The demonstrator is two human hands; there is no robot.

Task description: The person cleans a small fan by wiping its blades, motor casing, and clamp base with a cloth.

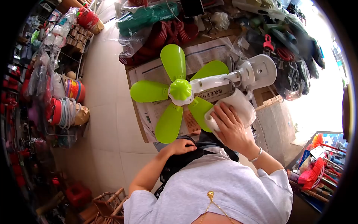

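A fan with green blades (168,123) and a white neck and base (261,71) lies on newspaper (149,71) spread over a board. My right hand (229,125) presses on a folded white cloth (242,106) beside the fan's lower right blade, its fingers together over the cloth. The cloth covers part of that blade's edge and lies below the white neck. My left hand (181,146) rests at my lap against a black bag or garment (173,164), under the lowest blade. Its fingers are bent and close together, and whatever they hold is too hidden to name.
Red slippers (169,33) and a green plastic bag (149,18) sit behind the newspaper. Black items in plastic (294,74) are heaped at the right. Shelves of goods line the left, with a coiled cable (69,112). A wooden stool (108,205) stands at lower left.
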